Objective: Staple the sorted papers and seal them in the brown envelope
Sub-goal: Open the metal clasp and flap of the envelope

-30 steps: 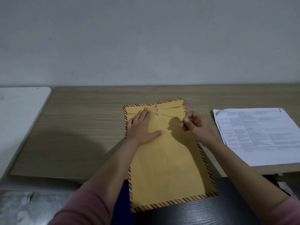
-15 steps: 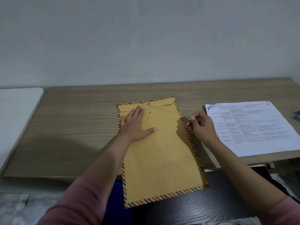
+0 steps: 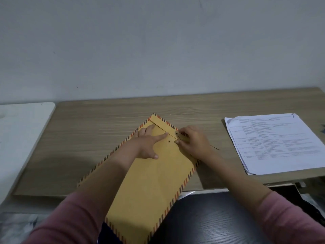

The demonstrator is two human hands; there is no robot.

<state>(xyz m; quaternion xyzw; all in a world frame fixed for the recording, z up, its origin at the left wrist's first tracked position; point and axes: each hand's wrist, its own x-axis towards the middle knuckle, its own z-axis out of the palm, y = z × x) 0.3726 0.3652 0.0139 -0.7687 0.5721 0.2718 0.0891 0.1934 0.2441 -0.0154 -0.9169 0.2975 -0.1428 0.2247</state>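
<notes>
The brown envelope (image 3: pixel 149 175) lies flat and slantwise on the wooden desk (image 3: pixel 91 138), its lower end hanging past the desk's near edge toward the person and its flap end pointing away. The flap (image 3: pixel 163 124) is folded down, with one small round button (image 3: pixel 176 133) on it and a second button (image 3: pixel 169 141) just below on the envelope's body.

The left hand (image 3: pixel 149 143) lies on the envelope just below the flap — fingers straight and spread, pressing the paper down. The right hand (image 3: pixel 192 141) is at the envelope's right edge beside the flap; its fingertips are curled and seem to pinch something at the flap's button, likely the closure string (image 3: pixel 214 147), a thin dark line of which trails out to the right of the envelope. What exactly it pinches is too small to tell.

To the right of the envelope, well apart, sits a stack of printed papers (image 3: pixel 274 141) on the desk. I cannot tell whether any papers are already inside the envelope.

My guess is that the string closure is being worked. The risks: the envelope overhangs and could slide off if the left hand lifts; a hard pull could tear the button from the flap; and — if the stack is the sorted papers — sealing now would leave them out.
</notes>
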